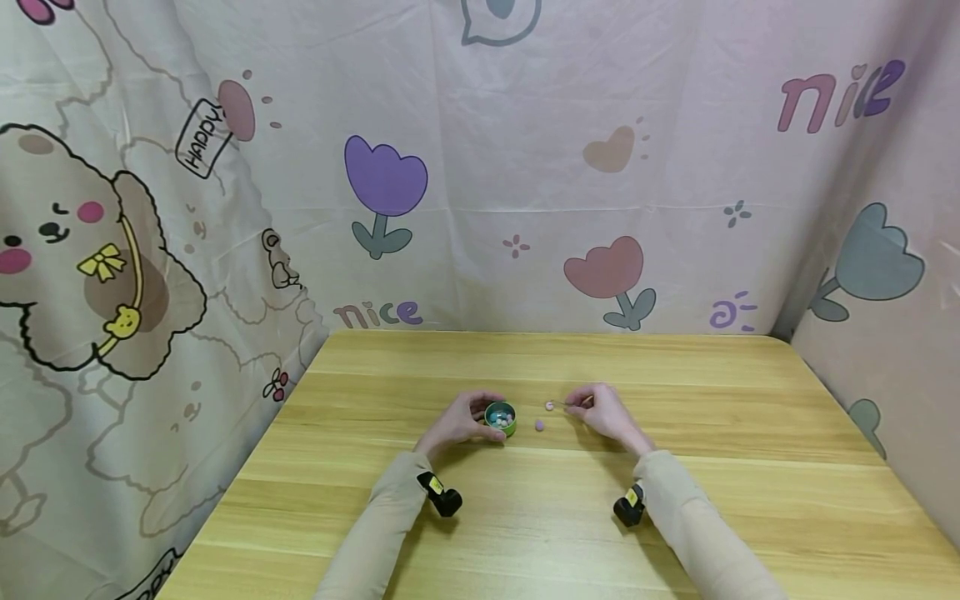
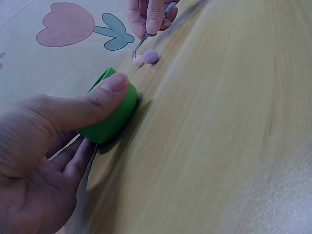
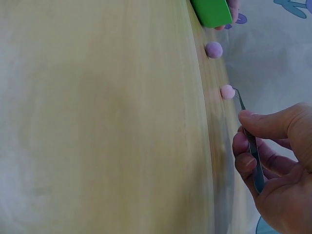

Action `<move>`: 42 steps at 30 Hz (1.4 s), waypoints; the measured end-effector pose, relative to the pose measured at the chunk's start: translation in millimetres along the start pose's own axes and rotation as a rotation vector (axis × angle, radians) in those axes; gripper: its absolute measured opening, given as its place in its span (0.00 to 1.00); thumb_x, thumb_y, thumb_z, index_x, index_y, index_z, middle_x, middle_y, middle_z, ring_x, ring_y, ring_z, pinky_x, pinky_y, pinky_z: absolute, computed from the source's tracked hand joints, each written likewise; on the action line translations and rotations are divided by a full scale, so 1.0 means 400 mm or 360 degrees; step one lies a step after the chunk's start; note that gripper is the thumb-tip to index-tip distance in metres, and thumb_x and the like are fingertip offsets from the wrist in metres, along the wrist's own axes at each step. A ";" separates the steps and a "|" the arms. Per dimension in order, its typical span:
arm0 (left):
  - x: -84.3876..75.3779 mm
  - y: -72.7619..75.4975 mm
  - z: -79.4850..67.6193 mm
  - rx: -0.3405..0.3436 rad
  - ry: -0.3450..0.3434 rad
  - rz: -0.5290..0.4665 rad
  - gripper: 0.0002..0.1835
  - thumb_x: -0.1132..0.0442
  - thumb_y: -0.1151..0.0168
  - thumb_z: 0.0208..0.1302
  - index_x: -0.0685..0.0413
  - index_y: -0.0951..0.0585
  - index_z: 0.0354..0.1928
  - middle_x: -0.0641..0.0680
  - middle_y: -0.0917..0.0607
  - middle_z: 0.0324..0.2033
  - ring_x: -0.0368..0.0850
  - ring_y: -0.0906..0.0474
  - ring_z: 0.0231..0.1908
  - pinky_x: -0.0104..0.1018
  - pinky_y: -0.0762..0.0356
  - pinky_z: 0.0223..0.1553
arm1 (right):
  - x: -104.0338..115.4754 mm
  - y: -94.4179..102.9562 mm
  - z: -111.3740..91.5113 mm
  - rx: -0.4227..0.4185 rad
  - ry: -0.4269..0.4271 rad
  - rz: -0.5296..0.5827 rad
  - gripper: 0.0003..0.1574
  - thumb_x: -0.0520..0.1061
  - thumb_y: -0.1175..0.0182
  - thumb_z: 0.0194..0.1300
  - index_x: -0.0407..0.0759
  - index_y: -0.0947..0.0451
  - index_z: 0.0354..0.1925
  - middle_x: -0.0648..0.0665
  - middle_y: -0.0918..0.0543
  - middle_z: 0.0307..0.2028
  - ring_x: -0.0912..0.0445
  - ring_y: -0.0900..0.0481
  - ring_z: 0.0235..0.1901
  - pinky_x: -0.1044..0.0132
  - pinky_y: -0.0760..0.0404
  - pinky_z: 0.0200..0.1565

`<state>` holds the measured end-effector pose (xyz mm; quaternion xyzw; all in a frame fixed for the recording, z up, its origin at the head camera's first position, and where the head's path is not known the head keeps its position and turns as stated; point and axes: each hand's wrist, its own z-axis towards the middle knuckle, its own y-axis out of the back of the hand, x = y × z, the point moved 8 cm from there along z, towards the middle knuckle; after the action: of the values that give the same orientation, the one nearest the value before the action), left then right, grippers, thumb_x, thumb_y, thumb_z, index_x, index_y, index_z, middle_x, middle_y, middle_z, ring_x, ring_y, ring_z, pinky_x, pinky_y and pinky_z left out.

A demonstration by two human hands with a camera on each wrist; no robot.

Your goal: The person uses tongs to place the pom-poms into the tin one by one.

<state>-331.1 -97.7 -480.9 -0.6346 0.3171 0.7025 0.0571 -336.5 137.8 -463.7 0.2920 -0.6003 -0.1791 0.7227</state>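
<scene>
My left hand point(image 1: 467, 419) grips a small round green cup point(image 2: 113, 114) standing on the table, thumb on its near side and fingers round the far side. Inside the cup point(image 1: 500, 419) lie several small pale and coloured balls. To its right, my right hand point(image 1: 602, 410) pinches a pair of metal tweezers point(image 3: 251, 146) with bent tips. The tips touch a pale pink pompom point(image 3: 227, 91) on the table; whether they grip it I cannot tell. Between that pompom and the cup rests a purple pompom point(image 3: 214, 49), apart from both hands.
The wooden table point(image 1: 525, 517) ends at the back against a hanging cloth point(image 1: 487, 167) printed with flowers and words. More printed cloth hangs at the left and right sides. Each wrist carries a small black camera point(image 1: 442, 496).
</scene>
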 end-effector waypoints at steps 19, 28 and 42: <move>0.002 -0.001 0.000 -0.0001 0.0013 0.0005 0.34 0.72 0.25 0.53 0.66 0.26 0.64 0.66 0.21 0.60 0.61 0.23 0.62 0.50 0.25 0.68 | -0.005 -0.007 0.001 0.0049 -0.0028 0.0002 0.05 0.33 0.34 0.62 0.35 0.13 0.38 0.40 0.12 0.33 0.57 0.22 0.30 0.72 0.25 0.29; 0.000 0.000 -0.001 0.0000 0.0014 0.0005 0.34 0.72 0.25 0.53 0.66 0.26 0.63 0.66 0.21 0.60 0.60 0.22 0.61 0.49 0.24 0.68 | -0.002 -0.007 -0.001 0.0051 -0.0034 -0.0001 0.05 0.33 0.34 0.62 0.34 0.14 0.38 0.40 0.12 0.33 0.57 0.23 0.30 0.72 0.25 0.30; 0.001 0.004 -0.001 0.0013 -0.0005 0.0016 0.34 0.73 0.25 0.53 0.68 0.26 0.63 0.68 0.21 0.60 0.60 0.22 0.61 0.48 0.23 0.67 | -0.003 -0.006 0.001 0.0040 -0.0027 -0.0024 0.05 0.34 0.34 0.62 0.35 0.14 0.38 0.40 0.12 0.33 0.57 0.23 0.30 0.71 0.24 0.31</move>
<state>-331.8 -99.2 -480.6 -0.6317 0.3231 0.7024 0.0565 -337.0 136.5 -466.0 0.3041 -0.6063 -0.1795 0.7126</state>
